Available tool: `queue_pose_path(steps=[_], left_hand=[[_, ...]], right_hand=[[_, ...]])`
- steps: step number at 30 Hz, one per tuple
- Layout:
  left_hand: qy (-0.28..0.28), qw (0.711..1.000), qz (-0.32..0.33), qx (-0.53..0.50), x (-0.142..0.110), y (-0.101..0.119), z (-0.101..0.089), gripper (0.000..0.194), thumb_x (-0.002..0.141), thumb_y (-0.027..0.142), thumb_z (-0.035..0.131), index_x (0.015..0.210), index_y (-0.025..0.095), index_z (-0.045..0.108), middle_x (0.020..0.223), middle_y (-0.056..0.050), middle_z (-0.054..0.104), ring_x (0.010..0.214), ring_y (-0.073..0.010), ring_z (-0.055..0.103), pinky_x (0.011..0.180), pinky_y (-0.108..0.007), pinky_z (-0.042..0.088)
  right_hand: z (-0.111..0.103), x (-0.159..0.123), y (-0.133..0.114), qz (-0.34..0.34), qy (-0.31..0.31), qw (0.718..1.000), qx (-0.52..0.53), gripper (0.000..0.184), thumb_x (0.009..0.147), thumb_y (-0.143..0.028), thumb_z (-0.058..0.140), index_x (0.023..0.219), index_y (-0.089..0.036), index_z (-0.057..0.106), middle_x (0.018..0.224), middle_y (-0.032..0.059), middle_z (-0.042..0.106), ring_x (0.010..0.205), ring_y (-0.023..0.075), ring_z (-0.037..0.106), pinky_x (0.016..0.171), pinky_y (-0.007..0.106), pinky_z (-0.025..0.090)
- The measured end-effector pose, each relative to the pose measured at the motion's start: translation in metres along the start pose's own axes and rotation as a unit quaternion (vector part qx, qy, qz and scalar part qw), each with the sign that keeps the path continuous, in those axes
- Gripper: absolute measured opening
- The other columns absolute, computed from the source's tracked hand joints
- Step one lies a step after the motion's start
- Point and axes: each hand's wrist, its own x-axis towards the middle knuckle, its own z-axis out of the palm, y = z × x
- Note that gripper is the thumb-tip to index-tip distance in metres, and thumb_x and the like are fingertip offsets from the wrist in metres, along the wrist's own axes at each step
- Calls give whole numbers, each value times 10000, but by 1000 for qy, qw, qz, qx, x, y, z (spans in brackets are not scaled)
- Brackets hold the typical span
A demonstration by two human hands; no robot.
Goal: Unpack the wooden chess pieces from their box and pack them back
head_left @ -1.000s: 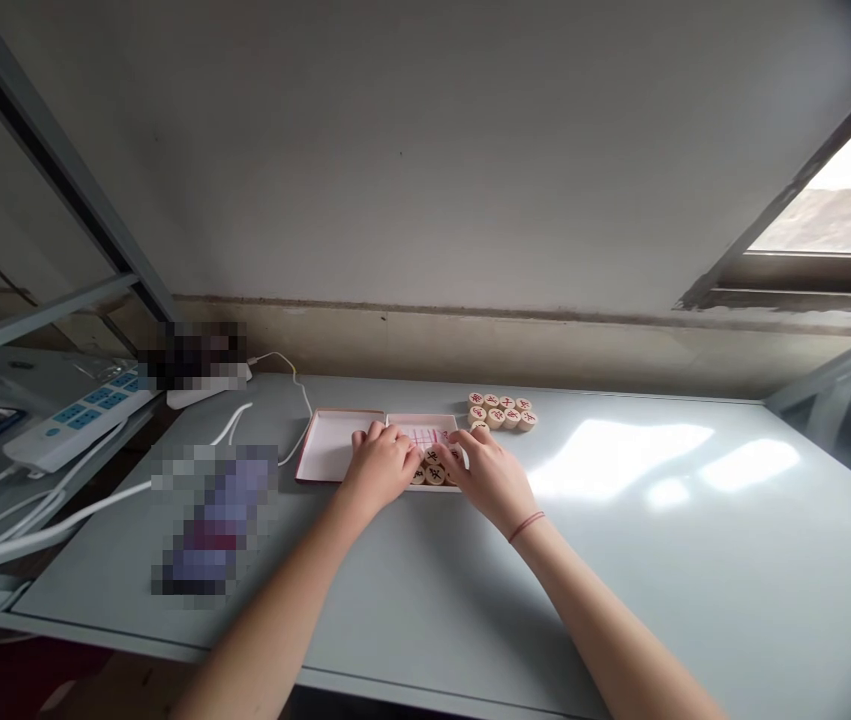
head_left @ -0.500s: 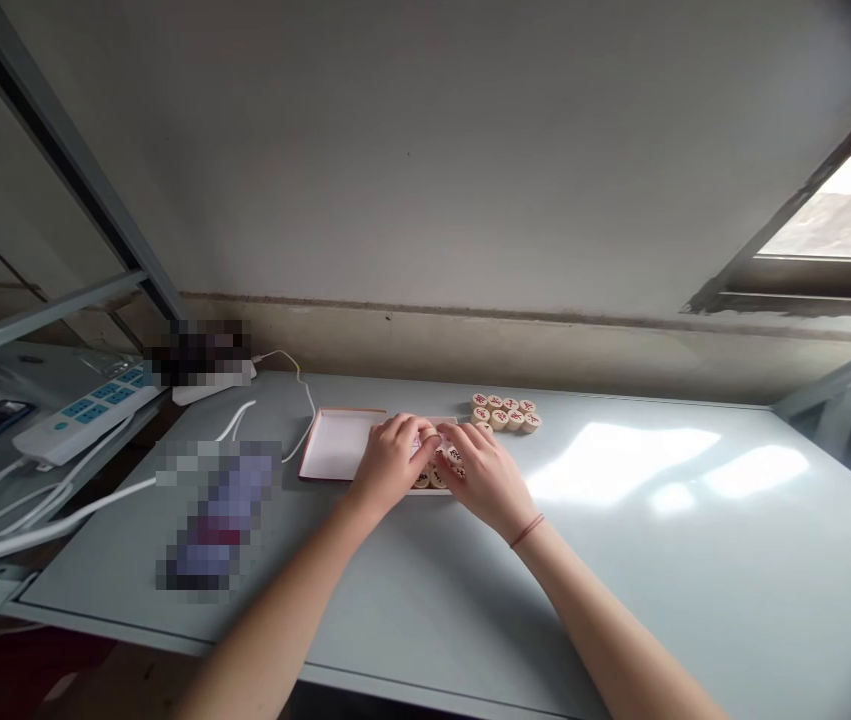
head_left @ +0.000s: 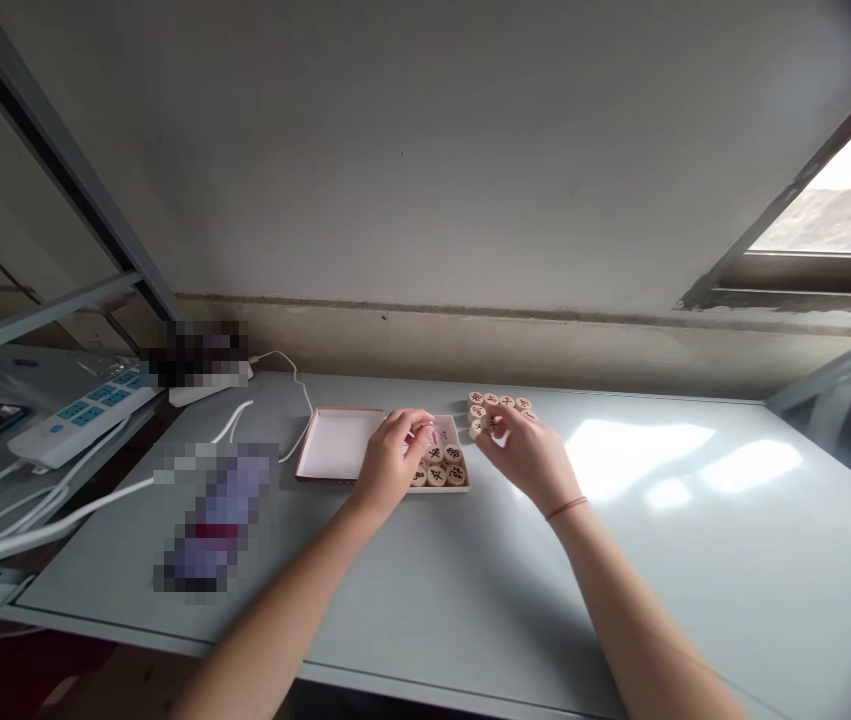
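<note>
My left hand (head_left: 396, 455) is over a shallow open box (head_left: 462, 488), its thumb and fingertips pinched together above the inside. Whether a piece sits in that pinch cannot be made out. Round wooden Chinese chess pieces (head_left: 436, 474) with dark characters lie in rows in the box's near part. My right hand (head_left: 534, 455) is at a block of pieces with red characters (head_left: 507, 401) standing on the desk behind the box. Its thumb and forefinger curl round a Chinese chess piece (head_left: 476, 428) at the block's near left corner, and the hand covers part of the block.
The box's lid (head_left: 335, 445) lies inside up to the left. Left of it are a blurred-out purple object (head_left: 226, 515) and white cables. A power strip (head_left: 84, 410) sits at far left. The grey desk (head_left: 432, 590) meets the wall; sunlight glares on its right side.
My right hand has moved right, from the box to the pieces on the desk. My left hand stays over the box. More pieces in the box now show.
</note>
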Motion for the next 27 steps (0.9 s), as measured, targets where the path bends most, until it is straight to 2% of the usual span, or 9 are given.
queue_pose_path(steps=[2,4,8,11,16,18,22,27], left_hand=[[7,1000,10,10,0,-3,1,151,884,143,504,988,214,586,1003,-25,632,813,-109,618,767,-239,521],[7,1000,2,16,0,-5,2,207,862,103,507,1020,215,583,1035,-31,620,775,-99,613,754,-237,527],[-8,1000,-6,22,-1,-7,4,242,856,89,505,1050,217,574,1050,-32,614,744,-91,602,714,-224,531],[-20,999,-1,32,-1,-5,3,247,862,108,512,1077,218,565,1061,-32,619,780,-99,608,709,-216,528],[-49,997,-7,60,-1,1,-1,253,857,182,556,1109,204,560,914,-17,635,744,-118,595,709,-238,514],[-57,996,-13,61,-1,1,-2,247,859,205,558,1105,200,567,864,-10,626,721,-119,590,697,-238,508],[-63,996,-12,57,0,0,-1,252,865,230,549,1115,208,567,894,-16,636,723,-124,590,718,-250,506],[-73,995,-15,58,-2,-5,0,262,862,229,548,1123,212,569,934,-23,648,730,-129,596,727,-261,509]], right_hand=[[-7,4,11,41,-59,997,-29,227,753,-281,501,966,-230,561,716,7,644,606,165,555,516,244,335],[-10,6,19,63,-109,991,-52,182,753,-288,494,911,-227,559,717,19,643,615,172,559,514,246,331],[-7,6,24,70,-198,974,-86,129,776,-313,472,771,-216,557,774,55,650,659,184,581,543,256,351],[-4,5,25,78,-236,964,-97,177,816,-339,440,806,-213,565,789,67,650,678,194,591,553,264,360],[-7,6,28,85,-230,967,-64,276,801,-385,501,1025,-229,544,829,47,659,667,183,588,538,258,367],[-9,7,30,80,-228,969,-55,244,794,-372,523,993,-236,554,821,36,661,663,175,584,535,254,371],[-9,6,32,43,-219,974,-34,112,803,-326,521,822,-234,583,791,26,667,663,157,590,551,244,386],[-3,7,34,19,-179,983,-27,94,809,-289,525,789,-233,597,806,17,681,639,140,585,531,231,377]])
